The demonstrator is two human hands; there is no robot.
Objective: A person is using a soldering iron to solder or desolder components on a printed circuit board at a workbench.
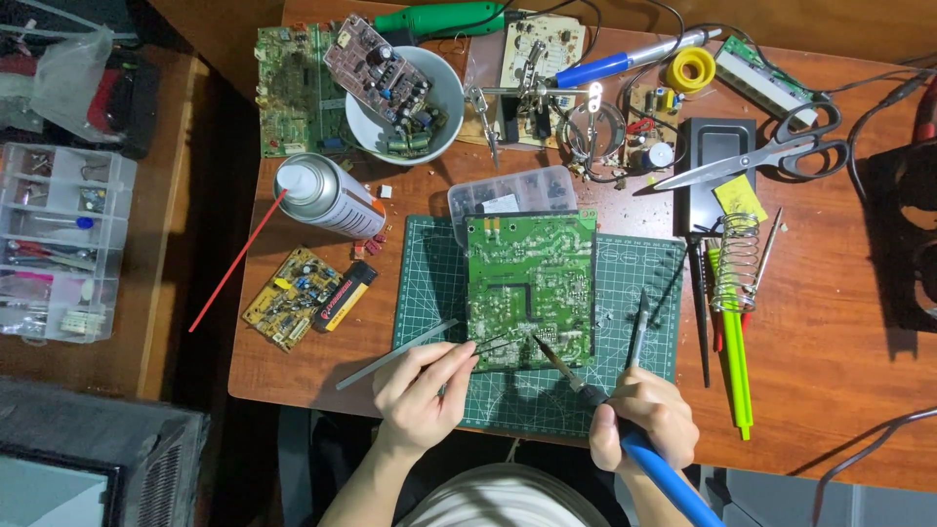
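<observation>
Head view — green circuit board (530, 288) lies solder-side up on the cutting mat (634, 283), centre frame. My left hand (422, 390) pinches tweezers (488, 344); right hand (644, 420) is clenched on the blue soldering iron (625, 434). Both tips meet at the board's lower edge, just above my grip — rework looks mid-joint, none visibly finished.

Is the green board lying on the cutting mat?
Yes, the green board lies flat on the mat, with its top edge overhanging onto a clear box.

green circuit board (530, 289), flat on mat, blue-handled soldering iron (625, 436)
</observation>
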